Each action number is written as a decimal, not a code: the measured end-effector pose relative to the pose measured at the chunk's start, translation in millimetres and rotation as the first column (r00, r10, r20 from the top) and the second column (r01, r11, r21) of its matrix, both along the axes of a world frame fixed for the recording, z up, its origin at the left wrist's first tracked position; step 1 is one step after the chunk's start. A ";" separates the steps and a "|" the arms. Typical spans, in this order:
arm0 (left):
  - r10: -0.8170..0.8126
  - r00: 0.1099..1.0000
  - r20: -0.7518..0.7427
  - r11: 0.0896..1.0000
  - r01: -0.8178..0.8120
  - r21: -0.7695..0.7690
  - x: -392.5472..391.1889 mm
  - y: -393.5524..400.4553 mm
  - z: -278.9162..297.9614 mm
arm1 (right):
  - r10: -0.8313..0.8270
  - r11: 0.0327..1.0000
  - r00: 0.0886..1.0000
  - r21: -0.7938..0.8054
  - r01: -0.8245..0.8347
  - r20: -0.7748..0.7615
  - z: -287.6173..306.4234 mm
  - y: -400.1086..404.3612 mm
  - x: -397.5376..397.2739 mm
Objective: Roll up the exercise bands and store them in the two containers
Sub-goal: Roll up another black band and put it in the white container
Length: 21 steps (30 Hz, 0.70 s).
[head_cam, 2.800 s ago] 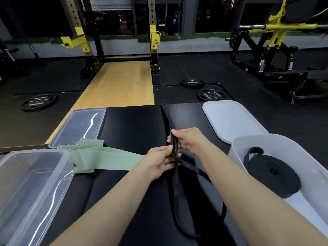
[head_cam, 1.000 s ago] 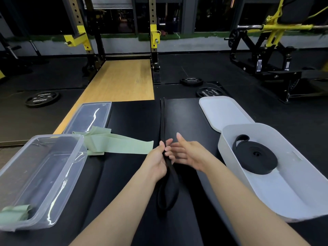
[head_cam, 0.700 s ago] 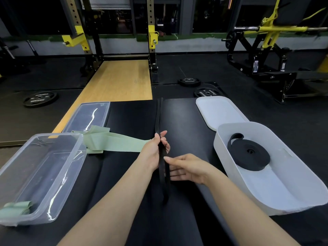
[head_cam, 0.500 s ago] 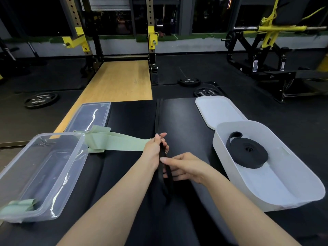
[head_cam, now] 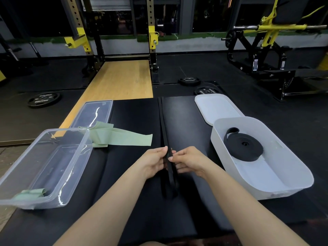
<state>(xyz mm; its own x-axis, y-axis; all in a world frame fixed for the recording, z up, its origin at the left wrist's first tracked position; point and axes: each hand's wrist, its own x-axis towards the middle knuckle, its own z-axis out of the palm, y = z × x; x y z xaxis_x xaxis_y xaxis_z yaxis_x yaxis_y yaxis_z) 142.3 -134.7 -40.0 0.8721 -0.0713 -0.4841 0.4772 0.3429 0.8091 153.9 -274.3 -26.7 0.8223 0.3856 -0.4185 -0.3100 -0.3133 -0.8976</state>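
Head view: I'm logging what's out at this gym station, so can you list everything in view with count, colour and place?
Flat band: 1, black, stretched along mat centre.
Rolled band: 1, black, inside white tub.
Loose band: 1, pale green, mat left.
Small roll: 1, pale green, in clear bin.
Clear bin: 1, transparent, left.
White tub: 1, right.
Clear lid: 1, far left.
White lid: 1, far right.
Weight plates: 3, black, floor.
Left hand: pinches flat band.
Right hand: pinches flat band.
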 end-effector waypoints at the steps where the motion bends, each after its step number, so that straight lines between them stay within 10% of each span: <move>1: -0.013 1.000 0.011 1.000 0.013 -0.015 -4.4 0.5 -0.4 | -0.025 1.000 1.000 -0.006 0.025 0.007 0.6 -0.2 -2.3; 11: 0.328 0.942 0.071 0.944 -0.325 -0.048 -19.3 -29.1 -0.1 | -0.015 0.915 0.926 -0.367 0.164 0.376 -6.8 -0.9 -50.7; 21: 0.365 0.931 0.010 0.925 -0.362 -0.116 -43.1 -47.2 -8.5 | -0.128 0.935 0.883 -0.241 0.259 0.452 -25.7 -12.9 -85.9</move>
